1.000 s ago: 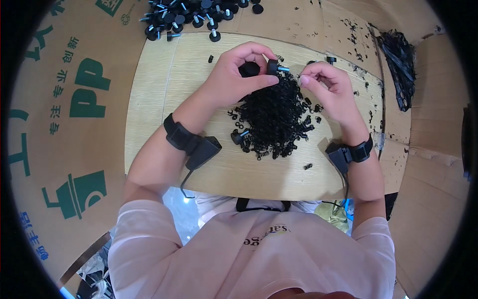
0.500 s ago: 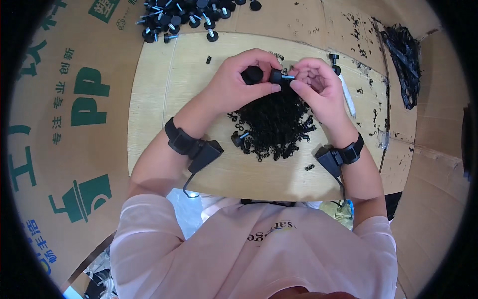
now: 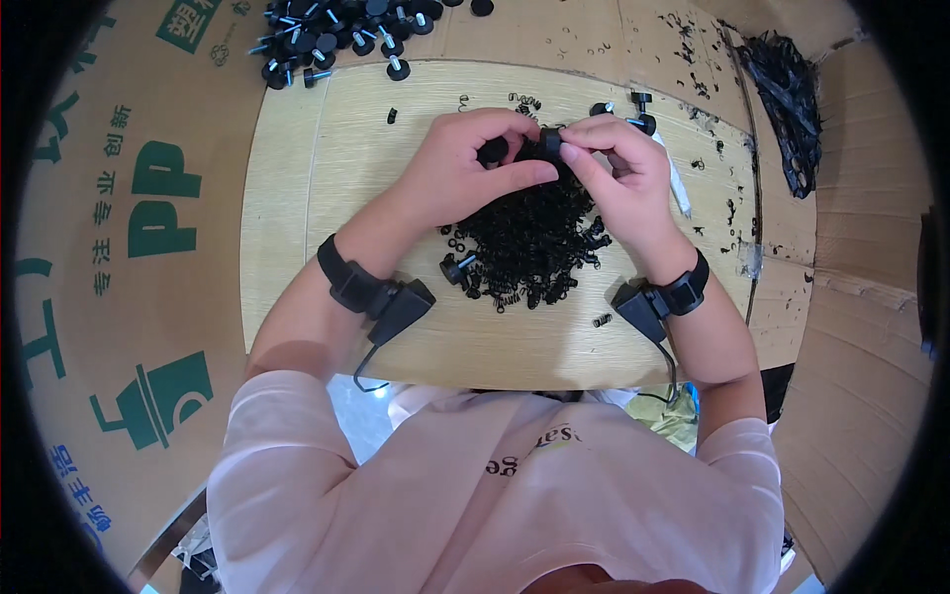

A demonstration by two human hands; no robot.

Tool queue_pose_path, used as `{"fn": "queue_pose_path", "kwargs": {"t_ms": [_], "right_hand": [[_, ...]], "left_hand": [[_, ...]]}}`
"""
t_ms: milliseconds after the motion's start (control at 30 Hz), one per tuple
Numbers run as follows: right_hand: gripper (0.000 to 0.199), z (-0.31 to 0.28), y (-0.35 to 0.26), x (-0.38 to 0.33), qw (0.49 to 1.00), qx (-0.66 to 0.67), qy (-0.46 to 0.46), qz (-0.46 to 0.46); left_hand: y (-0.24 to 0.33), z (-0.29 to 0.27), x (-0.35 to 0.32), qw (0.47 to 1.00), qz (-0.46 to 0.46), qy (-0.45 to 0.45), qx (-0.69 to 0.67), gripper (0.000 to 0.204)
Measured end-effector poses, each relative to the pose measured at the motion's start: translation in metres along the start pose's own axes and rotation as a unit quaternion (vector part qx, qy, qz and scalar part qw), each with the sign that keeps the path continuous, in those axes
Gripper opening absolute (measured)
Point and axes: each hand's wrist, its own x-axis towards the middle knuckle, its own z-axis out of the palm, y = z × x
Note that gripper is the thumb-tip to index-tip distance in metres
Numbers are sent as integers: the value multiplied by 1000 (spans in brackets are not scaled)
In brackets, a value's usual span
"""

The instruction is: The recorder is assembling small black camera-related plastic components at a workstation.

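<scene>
My left hand is closed around a black-headed screw tucked in its curled fingers. Between the fingertips of both hands sits another black round-headed piece; its threaded end is hidden. My right hand pinches that piece from the right with thumb and forefinger. Beneath the hands lies a heap of small black coil springs. A single black-headed screw rests at the heap's left edge. Beyond my right hand are a few more black-headed screws, their metal shanks partly showing.
Many black-headed screws are piled on cardboard at the back left. Stray springs dot the wooden board. A white strip lies right of my right hand, and a crumpled black bag farther right. Cardboard walls flank both sides.
My right fingertips have closed in on the piece at the left fingers, and its metal shank no longer shows. A screw beyond my right hand has come into sight. The whole view has shifted slightly.
</scene>
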Motion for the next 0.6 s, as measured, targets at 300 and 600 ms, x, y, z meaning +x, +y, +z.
{"fn": "queue_pose_path", "kwargs": {"t_ms": [300, 600], "right_hand": [[9, 1, -5, -6, 984, 57, -16, 166], [10, -7, -7, 4, 960, 156, -9, 232]], "left_hand": [[5, 1, -1, 991, 78, 17, 105, 36], [4, 4, 1, 984, 129, 18, 123, 36]]}}
